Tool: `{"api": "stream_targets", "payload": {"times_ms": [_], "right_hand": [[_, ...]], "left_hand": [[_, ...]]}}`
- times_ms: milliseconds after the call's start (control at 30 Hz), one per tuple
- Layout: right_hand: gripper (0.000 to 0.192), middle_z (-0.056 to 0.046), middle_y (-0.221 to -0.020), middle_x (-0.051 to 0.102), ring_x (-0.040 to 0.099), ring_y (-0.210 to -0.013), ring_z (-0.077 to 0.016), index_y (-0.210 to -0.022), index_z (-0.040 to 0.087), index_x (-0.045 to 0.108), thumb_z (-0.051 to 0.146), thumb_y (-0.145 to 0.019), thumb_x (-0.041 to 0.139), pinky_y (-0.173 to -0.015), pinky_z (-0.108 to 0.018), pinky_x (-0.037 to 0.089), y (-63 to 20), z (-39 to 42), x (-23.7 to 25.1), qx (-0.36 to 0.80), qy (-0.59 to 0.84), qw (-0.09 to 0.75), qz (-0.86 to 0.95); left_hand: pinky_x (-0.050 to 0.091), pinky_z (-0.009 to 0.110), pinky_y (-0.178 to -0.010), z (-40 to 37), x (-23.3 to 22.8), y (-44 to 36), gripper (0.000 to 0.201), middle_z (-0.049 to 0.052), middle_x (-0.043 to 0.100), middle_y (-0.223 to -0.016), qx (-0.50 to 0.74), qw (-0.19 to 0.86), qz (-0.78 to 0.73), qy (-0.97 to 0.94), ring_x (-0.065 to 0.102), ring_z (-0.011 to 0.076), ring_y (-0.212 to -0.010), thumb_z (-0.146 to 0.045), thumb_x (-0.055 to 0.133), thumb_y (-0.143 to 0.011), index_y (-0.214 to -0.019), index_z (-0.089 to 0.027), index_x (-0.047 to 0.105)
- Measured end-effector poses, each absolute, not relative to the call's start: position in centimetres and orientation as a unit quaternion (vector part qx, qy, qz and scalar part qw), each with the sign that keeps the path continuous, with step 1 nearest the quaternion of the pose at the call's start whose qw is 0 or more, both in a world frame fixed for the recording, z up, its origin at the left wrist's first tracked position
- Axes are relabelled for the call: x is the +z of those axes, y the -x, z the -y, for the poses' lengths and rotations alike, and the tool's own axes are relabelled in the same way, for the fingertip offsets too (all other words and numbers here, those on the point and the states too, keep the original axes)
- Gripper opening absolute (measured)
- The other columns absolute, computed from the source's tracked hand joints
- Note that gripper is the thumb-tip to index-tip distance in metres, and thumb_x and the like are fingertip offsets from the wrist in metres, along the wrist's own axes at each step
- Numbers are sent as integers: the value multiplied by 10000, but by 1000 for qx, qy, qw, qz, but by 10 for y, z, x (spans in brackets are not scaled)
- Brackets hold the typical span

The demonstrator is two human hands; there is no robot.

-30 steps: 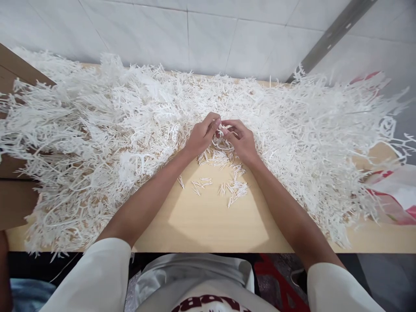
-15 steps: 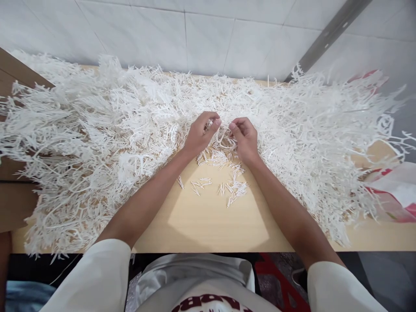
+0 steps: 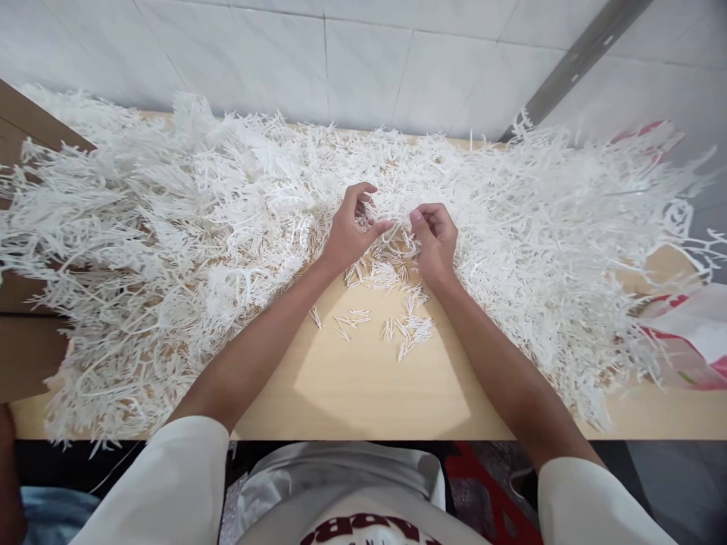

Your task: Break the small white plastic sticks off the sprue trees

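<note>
You had a thin white plastic sprue (image 3: 397, 241) between your hands, a looped, branched strip, held just above the table at the near edge of the pile (image 3: 187, 227). The pile was a tangled heap of the same white branched strips, spread across the table's far half from left to right. Small white sticks (image 3: 406, 329), short and thin, lay loose in little clusters on the bare wood just below the sprue.

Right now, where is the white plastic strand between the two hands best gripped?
Probably at the ends of the white plastic strand, where left hand and right hand pinch from opposite sides: it spans thin between them above the pile.
</note>
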State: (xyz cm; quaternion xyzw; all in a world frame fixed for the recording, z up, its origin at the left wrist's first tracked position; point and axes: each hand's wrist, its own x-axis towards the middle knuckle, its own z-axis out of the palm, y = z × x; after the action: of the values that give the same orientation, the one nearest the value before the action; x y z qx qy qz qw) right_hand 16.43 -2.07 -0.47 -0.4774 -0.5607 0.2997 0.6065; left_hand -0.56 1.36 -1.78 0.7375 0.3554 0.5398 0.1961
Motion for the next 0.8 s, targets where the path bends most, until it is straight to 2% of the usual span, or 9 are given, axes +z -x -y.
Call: {"api": "stream_targets", "payload": {"times_ms": [133, 233, 400, 500, 633, 700, 800], "right_hand": [[278, 30, -784, 560, 528, -705, -93, -879, 241, 614, 516, -840, 637, -672, -255, 464, -164, 18, -6, 292, 498, 594, 561], [301, 5, -901, 601, 560, -769, -108, -907, 256, 657, 534, -795, 680, -708, -269, 491, -163, 18, -4, 284, 499, 578, 580], [392, -26, -1138, 582, 586, -972, -165, -1093, 337, 650, 604, -808, 621, -797, -317, 531, -163, 23, 3, 243, 496, 560, 618], [370, -31, -1171, 565, 560, -1099, -198, -1064, 337, 665, 610, -823, 595, -855, -345, 529, -161, 27, 6, 226, 491, 548, 638], [370, -23, -1103, 597, 602, -975, -164, -1102, 336, 654, 579, -824, 619, -827, -321, 534, -159, 29, 7, 265, 481, 529, 647], [400, -13, -1095, 612, 610, -913, -143, -1142, 345, 638, 565, -808, 650, -799, -305, 538, -158, 27, 6, 289, 470, 522, 651], [393, -4, -1082, 633, 616, -875, -130, -1087, 331, 664, 566, -773, 686, -772, -297, 543, -159, 24, 3, 306, 454, 516, 659]], "left_hand": [[477, 322, -800, -16, -18, 6, 487, 46, 583, -1146, 552, 206, -361, -723, 596, 164, -951, -604, 469, -901, -1291, -325, 380], [478, 320, -816, -15, -13, 7, 418, 64, 578, -1215, 550, 205, -379, -716, 591, 167, -1007, -557, 376, -954, -1301, -323, 382], [486, 334, -839, -12, -8, 7, 454, 81, 601, -1190, 544, 172, -419, -706, 584, 176, -1032, -517, 450, -940, -1331, -298, 377], [490, 340, -859, -9, -6, 7, 378, 58, 638, -1091, 537, 169, -416, -714, 601, 163, -996, -424, 469, -951, -1301, -290, 419], [497, 354, -889, -4, -3, 6, 284, 47, 666, -1038, 517, 198, -387, -737, 624, 160, -995, -346, 493, -944, -1216, -264, 491], [502, 347, -887, -3, -2, 5, 248, 50, 672, -1050, 502, 214, -372, -751, 633, 157, -986, -366, 505, -940, -1157, -248, 525], [507, 317, -848, -3, -3, 5, 251, 54, 678, -1041, 493, 224, -379, -751, 643, 149, -956, -434, 494, -945, -1090, -238, 551]]}}
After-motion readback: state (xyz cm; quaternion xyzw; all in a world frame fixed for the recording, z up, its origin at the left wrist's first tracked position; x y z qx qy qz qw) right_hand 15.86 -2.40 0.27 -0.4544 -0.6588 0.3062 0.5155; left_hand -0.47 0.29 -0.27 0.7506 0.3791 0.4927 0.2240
